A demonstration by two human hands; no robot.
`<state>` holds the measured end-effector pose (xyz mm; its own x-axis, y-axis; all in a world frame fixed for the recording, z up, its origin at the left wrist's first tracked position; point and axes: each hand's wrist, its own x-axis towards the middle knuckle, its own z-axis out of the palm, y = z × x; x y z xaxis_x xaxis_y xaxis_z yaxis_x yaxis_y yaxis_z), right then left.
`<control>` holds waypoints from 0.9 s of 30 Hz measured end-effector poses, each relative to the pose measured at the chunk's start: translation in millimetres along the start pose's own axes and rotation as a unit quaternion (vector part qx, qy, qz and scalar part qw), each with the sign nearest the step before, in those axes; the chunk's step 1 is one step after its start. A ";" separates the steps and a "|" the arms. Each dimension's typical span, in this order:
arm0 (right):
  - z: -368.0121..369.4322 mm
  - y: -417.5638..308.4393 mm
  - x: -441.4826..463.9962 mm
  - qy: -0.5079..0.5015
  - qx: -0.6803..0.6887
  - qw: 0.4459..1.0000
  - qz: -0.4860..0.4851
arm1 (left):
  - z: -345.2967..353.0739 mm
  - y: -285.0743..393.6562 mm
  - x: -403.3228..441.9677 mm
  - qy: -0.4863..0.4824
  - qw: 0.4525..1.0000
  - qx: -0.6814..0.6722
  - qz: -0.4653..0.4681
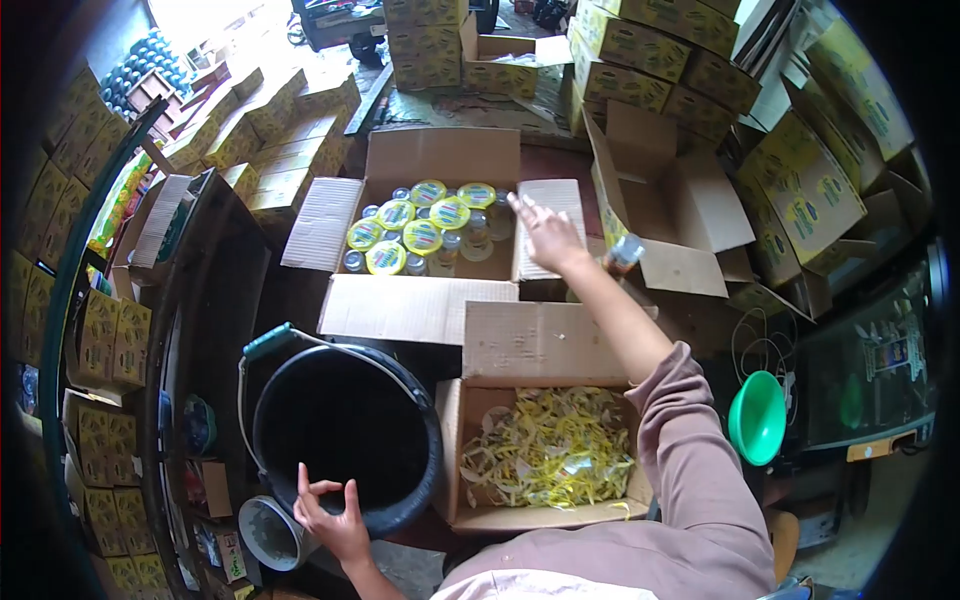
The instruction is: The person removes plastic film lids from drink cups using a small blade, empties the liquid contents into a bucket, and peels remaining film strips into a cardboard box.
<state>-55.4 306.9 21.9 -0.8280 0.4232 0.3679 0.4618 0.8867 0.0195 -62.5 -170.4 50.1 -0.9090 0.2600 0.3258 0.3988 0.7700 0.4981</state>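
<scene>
An open cardboard box (440,150) holds several round yellow-lidded cups (395,214) among small clear bottles (415,264). My right hand (548,235) reaches over its right flap, fingers stretched out, fingertips by the bottles at the right side; I see nothing held in it. Just right of my forearm stands a clear bottle (626,252) with brownish contents. My left hand (335,522) hovers at the near rim of a large black bucket (425,400), thumb and forefinger apart, with nothing between them. The bucket's inside is dark.
Nearest me, a carton (452,470) holds yellow and clear plastic scraps (550,450). An empty open carton (690,195) stands at the right, near a green bowl (758,418). A pale bucket (270,535) is at lower left. Stacked yellow cartons (425,50) line the back.
</scene>
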 end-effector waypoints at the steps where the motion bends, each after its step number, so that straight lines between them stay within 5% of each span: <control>1: 7.9 -11.7 8.3 -0.083 0.033 0.996 0.023 | -1.3 2.1 2.8 -0.014 0.999 -0.032 -0.013; 3: 25.0 -31.5 28.9 -0.241 0.099 0.961 0.088 | 2.6 -4.5 0.5 0.002 0.999 -0.036 -0.004; 8: 100.0 -56.3 55.9 -0.220 0.229 0.922 0.223 | 5.9 -3.1 -2.8 0.022 1.000 -0.013 -0.003; 9: 102.5 -66.0 57.4 -0.197 0.248 0.909 0.270 | -7.0 -2.9 10.4 0.023 0.980 0.087 0.180; 12: 116.9 -84.3 63.5 -0.147 0.304 0.884 0.322 | -3.3 -3.4 8.3 -0.001 0.995 0.046 0.091; 13: 128.4 -85.2 66.2 -0.138 0.300 0.883 0.334 | -4.0 10.3 4.6 -0.030 0.972 -0.142 -0.182; 17: 138.7 -84.6 59.1 -0.057 0.273 0.907 0.315 | -6.2 17.2 10.5 0.004 0.993 -0.066 -0.102; 25: 119.8 -64.6 36.6 -0.146 0.271 0.890 0.337 | -3.7 9.2 5.4 0.021 0.995 -0.055 -0.078; 27: 140.7 -52.3 33.9 -0.168 0.326 0.838 0.405 | -0.9 1.3 -2.3 0.006 0.994 -0.046 -0.101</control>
<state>-152.3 301.1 -97.5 -0.4210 0.8661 -0.2696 0.7347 0.1513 -0.6613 -59.7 -170.6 50.7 -0.9705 0.0973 0.2206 0.2174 0.7487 0.6263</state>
